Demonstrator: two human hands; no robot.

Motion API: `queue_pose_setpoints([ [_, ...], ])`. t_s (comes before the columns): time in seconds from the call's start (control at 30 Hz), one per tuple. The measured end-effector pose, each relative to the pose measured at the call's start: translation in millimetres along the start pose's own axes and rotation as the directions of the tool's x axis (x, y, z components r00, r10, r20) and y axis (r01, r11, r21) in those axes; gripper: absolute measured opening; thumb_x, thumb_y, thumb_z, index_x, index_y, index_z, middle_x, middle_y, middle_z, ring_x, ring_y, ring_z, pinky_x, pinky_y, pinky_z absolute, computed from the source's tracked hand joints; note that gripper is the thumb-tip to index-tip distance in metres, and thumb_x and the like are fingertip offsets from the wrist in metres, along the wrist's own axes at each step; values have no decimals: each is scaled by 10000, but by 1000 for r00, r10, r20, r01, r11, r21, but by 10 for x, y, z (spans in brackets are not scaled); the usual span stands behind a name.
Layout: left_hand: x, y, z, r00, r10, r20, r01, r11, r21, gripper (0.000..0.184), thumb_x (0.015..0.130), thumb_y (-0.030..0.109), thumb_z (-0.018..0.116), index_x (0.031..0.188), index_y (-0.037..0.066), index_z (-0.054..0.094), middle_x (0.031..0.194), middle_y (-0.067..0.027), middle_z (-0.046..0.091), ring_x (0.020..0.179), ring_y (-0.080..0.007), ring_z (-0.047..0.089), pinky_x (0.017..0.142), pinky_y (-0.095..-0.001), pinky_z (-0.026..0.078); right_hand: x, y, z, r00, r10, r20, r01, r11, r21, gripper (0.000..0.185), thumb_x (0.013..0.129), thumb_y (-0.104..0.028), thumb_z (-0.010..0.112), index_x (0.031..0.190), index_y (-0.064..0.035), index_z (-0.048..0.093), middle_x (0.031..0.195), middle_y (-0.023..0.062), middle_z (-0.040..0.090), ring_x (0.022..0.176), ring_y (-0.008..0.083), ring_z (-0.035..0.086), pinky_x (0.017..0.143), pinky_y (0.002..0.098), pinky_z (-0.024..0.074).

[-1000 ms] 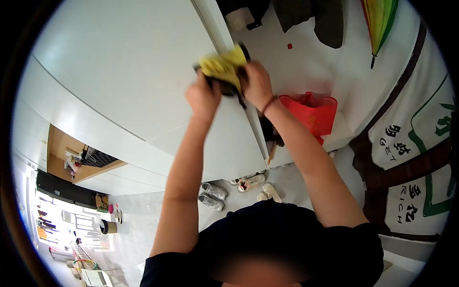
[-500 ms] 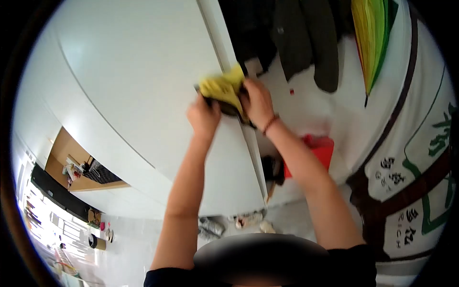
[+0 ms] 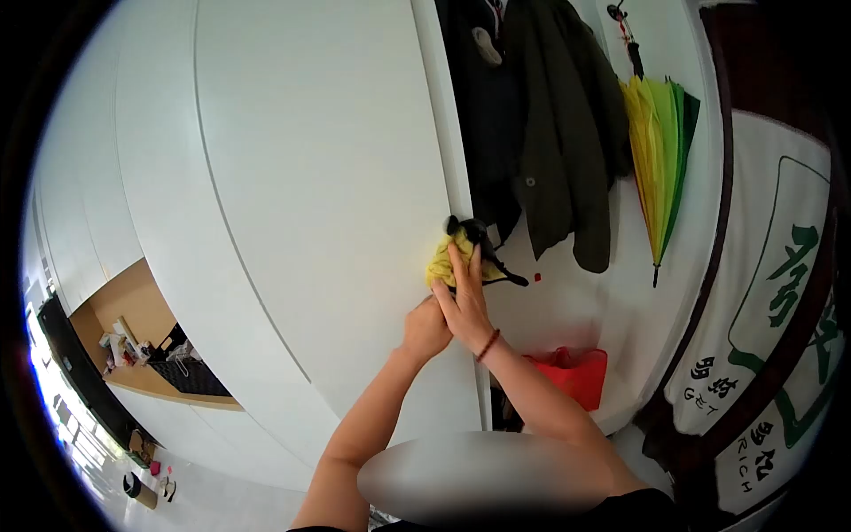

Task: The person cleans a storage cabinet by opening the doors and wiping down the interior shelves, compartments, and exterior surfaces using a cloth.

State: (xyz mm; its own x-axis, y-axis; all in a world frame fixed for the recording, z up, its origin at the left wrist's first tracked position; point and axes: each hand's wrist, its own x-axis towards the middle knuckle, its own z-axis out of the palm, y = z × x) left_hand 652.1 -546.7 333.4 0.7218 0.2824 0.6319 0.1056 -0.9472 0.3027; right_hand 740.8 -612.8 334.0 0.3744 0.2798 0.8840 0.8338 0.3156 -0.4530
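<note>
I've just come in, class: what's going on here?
A person's right hand lies flat, fingers extended, over a crumpled yellow-and-black cloth at the edge of a smooth white cabinet panel. The left hand is against it, just below; whether it grips the cloth is unclear. Alongside hang a dark fabric coat and a folded yellow-and-green umbrella.

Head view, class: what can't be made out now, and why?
In the head view:
Yellow cloth: partly covered by the right hand.
Left hand: fingertips hidden, apparently behind the right hand.
Red bag: partly behind the right forearm.
Dark jacket: top cut off by the upper edge.
Recess items: too small to name.
</note>
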Motion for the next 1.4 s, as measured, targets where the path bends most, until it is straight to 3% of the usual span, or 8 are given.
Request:
queue_pose_setpoints([
  [0.2,-145,-151,-361,981,99,-165,-134,968,-214,354,813,123,642,1159,66,593,1072,-133,640,945,-309,628,777,-390,512,664,-64,88,958,-281,-52,239,887,-396,619,905,-210,589,1454,-90,329,1526,293,124,1363,466,238,1110,518,226],
  [0.73,-17,-520,-592,805,266,-530,-28,910,413,524,746,71,660,1259,145,583,1444,-163,393,1218,-305,429,980,-451,325,3886,-1607,424,618,-707,343,717,328,-615,411,907,-265,558,1276,-85,539,1364,164,494,1224,347,476,1050,429,369],
  [0.93,17,-654,-536,795,291,-532,-18,888,459,526,757,118,668,1273,165,576,1433,-158,404,1224,-276,427,981,-449,305,3353,-1615,796,79,-887,455,993,28,-117,394,848,-256,629,1215,-116,586,1288,81,569,1214,241,518,1052,361,394],
  [1.03,31,-643,-523,804,289,-520,-16,884,468,532,761,133,671,1282,175,570,1430,-154,405,1235,-265,420,979,-441,301,4090,-1861,456,614,-740,275,787,547,-285,304,811,-168,647,1098,-82,594,1125,84,614,1066,254,583,924,350,468],
  [1.13,9,-670,-552,824,290,-487,-23,875,483,550,758,136,674,1294,188,560,1429,-150,402,1253,-246,409,973,-431,302,4593,-2071,422,456,-884,-100,674,416,-610,352,849,-174,615,1155,-15,545,1240,192,513,1144,344,479,969,450,385],
  [1.23,5,-708,-582,815,316,-486,-65,882,466,557,753,130,673,1295,196,560,1425,-146,408,1255,-236,411,972,-423,304,4523,-2466,597,682,-720,133,687,567,-454,268,927,-226,510,934,19,619,958,182,643,927,302,611,813,410,484],
  [1.27,16,-718,-585,816,313,-486,-62,884,464,560,751,128,673,1296,197,560,1424,-143,410,1253,-233,414,971,-420,305,4681,-2406,805,639,-645,418,704,271,-657,215,899,-201,498,1036,-55,576,1092,104,606,923,241,580,821,345,469],
  [1.4,16,-729,-610,822,317,-473,-78,885,458,573,738,118,673,1294,198,561,1424,-131,415,1245,-222,425,967,-411,310,4465,-2252,871,680,-612,403,710,686,-158,271,954,-310,486,1086,-99,594,1070,21,616,1001,171,559,868,310,453],
])
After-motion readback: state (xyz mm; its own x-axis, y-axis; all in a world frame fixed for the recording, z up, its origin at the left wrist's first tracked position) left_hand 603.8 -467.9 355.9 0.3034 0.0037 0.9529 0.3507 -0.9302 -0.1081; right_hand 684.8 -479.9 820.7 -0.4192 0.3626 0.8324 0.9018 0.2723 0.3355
